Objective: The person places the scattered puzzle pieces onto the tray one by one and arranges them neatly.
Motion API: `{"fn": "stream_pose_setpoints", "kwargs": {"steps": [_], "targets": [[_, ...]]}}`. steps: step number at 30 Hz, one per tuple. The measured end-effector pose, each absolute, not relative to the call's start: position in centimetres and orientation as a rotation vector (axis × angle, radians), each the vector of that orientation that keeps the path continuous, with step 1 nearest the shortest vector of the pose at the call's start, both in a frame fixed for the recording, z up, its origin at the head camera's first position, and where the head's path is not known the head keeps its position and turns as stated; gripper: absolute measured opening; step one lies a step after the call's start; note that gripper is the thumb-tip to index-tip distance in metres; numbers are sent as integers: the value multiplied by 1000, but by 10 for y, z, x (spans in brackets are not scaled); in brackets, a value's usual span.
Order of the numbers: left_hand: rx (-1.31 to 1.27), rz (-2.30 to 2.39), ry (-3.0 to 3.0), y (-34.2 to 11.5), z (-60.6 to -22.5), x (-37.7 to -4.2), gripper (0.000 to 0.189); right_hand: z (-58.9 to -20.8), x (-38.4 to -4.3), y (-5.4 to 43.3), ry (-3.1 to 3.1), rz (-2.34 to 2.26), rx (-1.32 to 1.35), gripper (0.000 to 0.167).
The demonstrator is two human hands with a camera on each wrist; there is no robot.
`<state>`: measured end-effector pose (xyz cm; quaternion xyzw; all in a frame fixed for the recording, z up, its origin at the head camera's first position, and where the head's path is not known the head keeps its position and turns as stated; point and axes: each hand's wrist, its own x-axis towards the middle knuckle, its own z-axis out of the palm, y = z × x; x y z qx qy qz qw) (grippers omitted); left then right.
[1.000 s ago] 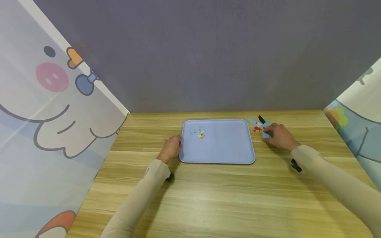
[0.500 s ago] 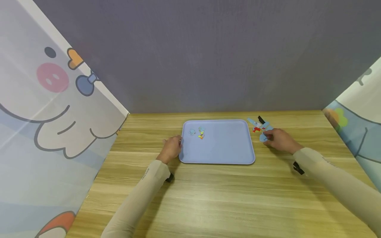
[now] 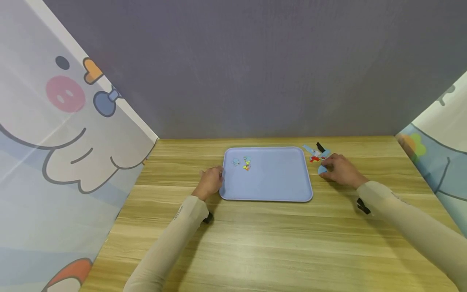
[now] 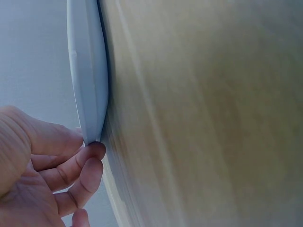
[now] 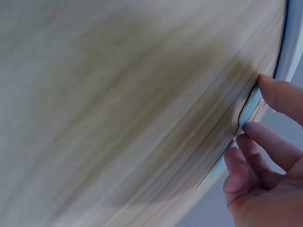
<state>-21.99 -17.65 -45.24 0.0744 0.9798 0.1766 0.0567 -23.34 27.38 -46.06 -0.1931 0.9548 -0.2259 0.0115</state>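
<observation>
At the left edge of the pale blue tray [image 3: 277,174], my left hand [image 3: 210,181] pinches the rim [image 4: 87,71] between thumb and fingers. Just right of the tray, my right hand [image 3: 342,170] holds a flat light-blue piece [image 3: 322,169] by its edges, low over the table. In the right wrist view, thumb and index finger lie at either side of that thin piece [image 5: 250,108]. Behind the hand is a small pile of flat pieces: a black strip [image 3: 320,147], a red piece [image 3: 314,159] and a light-blue strip [image 3: 309,149].
Within the tray's left part lie a small bluish piece [image 3: 236,162] and yellow-and-blue pieces [image 3: 247,165]. The wooden table [image 3: 262,239] meets a grey panel [image 3: 255,73] at the back. Cartoon-printed sheets [image 3: 95,162] stand at both sides.
My right hand has drawn the light-blue piece a little left and toward me, away from the pile, and its angle has changed. The left hand stays on the tray rim.
</observation>
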Motion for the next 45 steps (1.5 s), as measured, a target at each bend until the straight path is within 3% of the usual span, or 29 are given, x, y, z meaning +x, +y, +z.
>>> {"fn": "stream_pose_setpoints", "kwargs": {"steps": [24, 45], "targets": [[195, 536, 2966, -176, -452, -221, 34, -453, -236, 265, 3044, -916, -458, 34], [211, 560, 2975, -177, -454, -219, 34, -431, -237, 217, 3099, -1041, -753, 27]]}}
